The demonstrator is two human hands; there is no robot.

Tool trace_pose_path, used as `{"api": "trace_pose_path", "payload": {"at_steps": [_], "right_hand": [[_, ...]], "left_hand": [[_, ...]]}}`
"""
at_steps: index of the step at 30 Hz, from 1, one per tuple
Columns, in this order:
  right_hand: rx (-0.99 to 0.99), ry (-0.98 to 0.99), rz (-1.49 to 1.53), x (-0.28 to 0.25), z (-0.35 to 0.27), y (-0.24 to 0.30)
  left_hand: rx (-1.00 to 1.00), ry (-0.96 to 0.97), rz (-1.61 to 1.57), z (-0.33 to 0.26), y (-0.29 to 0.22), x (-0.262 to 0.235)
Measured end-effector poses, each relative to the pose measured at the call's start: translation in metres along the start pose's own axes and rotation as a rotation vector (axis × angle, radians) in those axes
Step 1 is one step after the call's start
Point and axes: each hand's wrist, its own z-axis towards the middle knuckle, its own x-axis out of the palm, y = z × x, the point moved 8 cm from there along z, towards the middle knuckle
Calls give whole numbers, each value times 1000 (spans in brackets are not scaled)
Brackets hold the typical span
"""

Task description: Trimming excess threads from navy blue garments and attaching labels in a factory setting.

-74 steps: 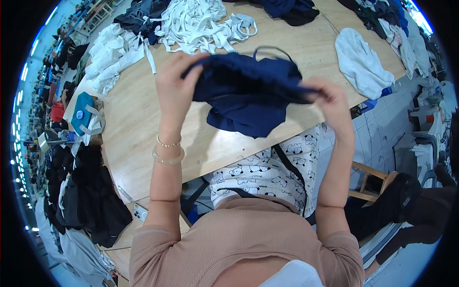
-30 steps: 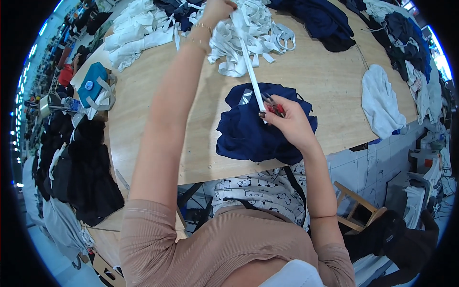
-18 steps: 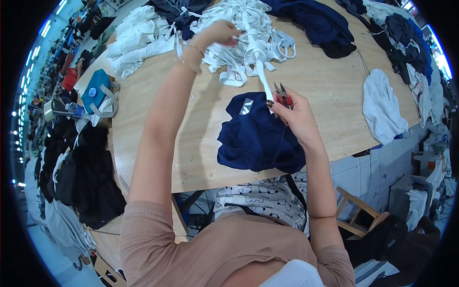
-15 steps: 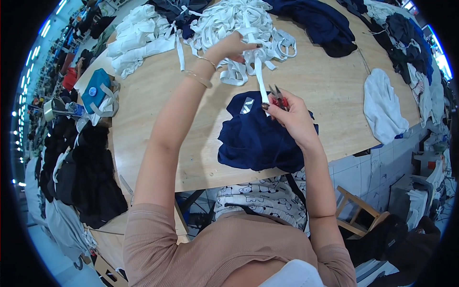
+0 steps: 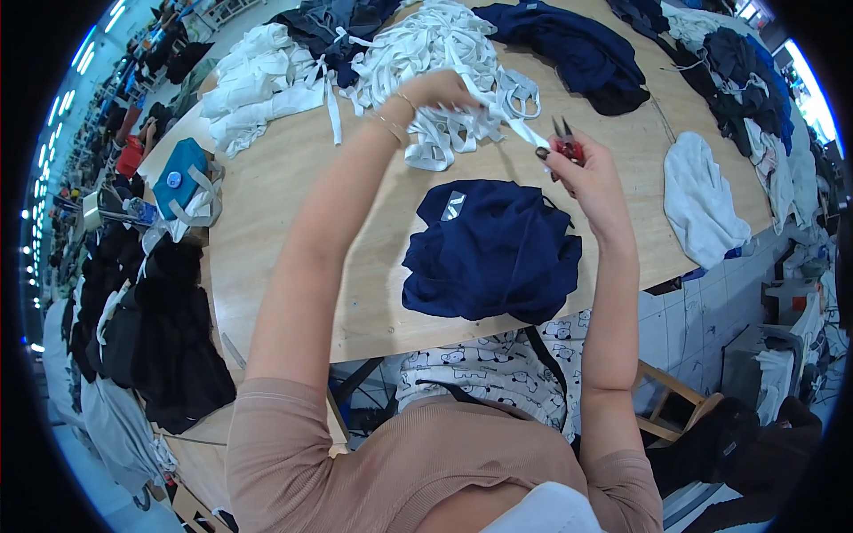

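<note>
Between the thumb and fingers of my right hand [image 5: 588, 178] is the end of a white fabric strip [image 5: 528, 133]. The same hand grips small red-handled thread snips [image 5: 569, 147], blades pointing up and away from me. The strip runs back to a tangled heap of white strips [image 5: 422, 40]. My left hand [image 5: 442, 91] is over the near side of this heap, its fingers stretched out and somewhat blurred beside the strip. A folded navy garment [image 5: 493, 258] with a small pale label lies on the table in front of me, below both hands.
Stacked white cloth [image 5: 253, 89] and dark garments [image 5: 324, 31] are at the table's far left. Another navy garment [image 5: 573, 49] lies far right, a white cloth piece [image 5: 704, 200] nearer. A teal container [image 5: 180, 178] and hanging black garments [image 5: 182, 329] are at the left edge.
My right hand has moved up and right, away from the navy garment, with the snips and strip end. My left hand has shifted slightly right and down. The strip now slants more to the right.
</note>
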Motion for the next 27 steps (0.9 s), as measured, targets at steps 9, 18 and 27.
{"api": "trace_pose_path", "payload": {"at_steps": [9, 18, 27], "right_hand": [[50, -30, -83, -14, -9, -21], [239, 291, 143, 46, -24, -26], [215, 562, 113, 113, -28, -37]], "left_hand": [[218, -212, -807, -16, -10, -130], [-21, -442, -74, -19, 12, -115], [-14, -189, -1019, -21, 45, -25]]}}
